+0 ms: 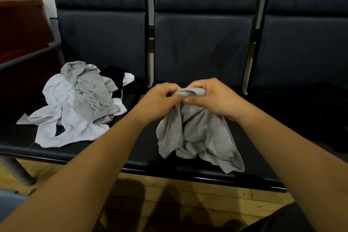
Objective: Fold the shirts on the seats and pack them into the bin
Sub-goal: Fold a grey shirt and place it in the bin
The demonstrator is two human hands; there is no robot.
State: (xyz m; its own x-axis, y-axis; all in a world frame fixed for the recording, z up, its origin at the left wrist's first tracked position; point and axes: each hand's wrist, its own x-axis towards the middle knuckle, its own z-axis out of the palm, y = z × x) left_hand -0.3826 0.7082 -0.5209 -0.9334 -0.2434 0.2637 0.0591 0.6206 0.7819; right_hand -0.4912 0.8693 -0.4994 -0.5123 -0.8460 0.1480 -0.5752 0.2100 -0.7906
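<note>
Head view: the left hand (160, 100) and right hand (212, 96) meet over the middle seat (139, 152). The fingers of each are curled round the bunched top edge of a grey shirt (197, 133). Below the fingers the shirt hangs crumpled, and its lower folds rest on the cushion. Whether the gripped edge is collar or hem cannot be told, and cloth hides some fingertips. Left of the fingers, well apart, lies a pile (81, 103) of white, grey and black shirts. Right of them a dark heap (316, 111) is hard to make out against the black seat.

Black seats (116, 149) — crumpled shirt pile (79, 103)
</note>
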